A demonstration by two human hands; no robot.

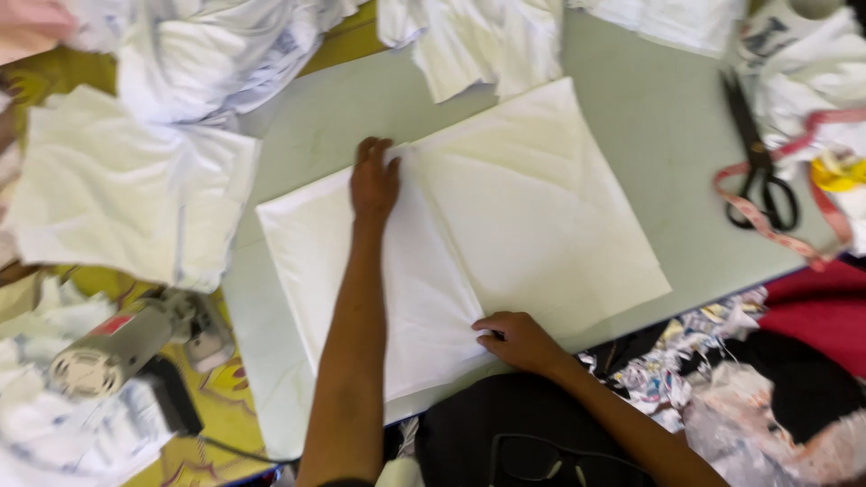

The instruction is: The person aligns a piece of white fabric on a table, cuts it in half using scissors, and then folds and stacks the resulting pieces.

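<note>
The white cloth panel (406, 271) lies flat on the grey desk (649, 135), folded along a line between both hands. The left hand (373, 183) presses flat, fingers together, on the far end of that fold; the right hand (519, 340) pinches the near edge. Smoothing works best with even tension along the fold, corners matched. Black scissors (756, 153) lie well to the right.
</note>
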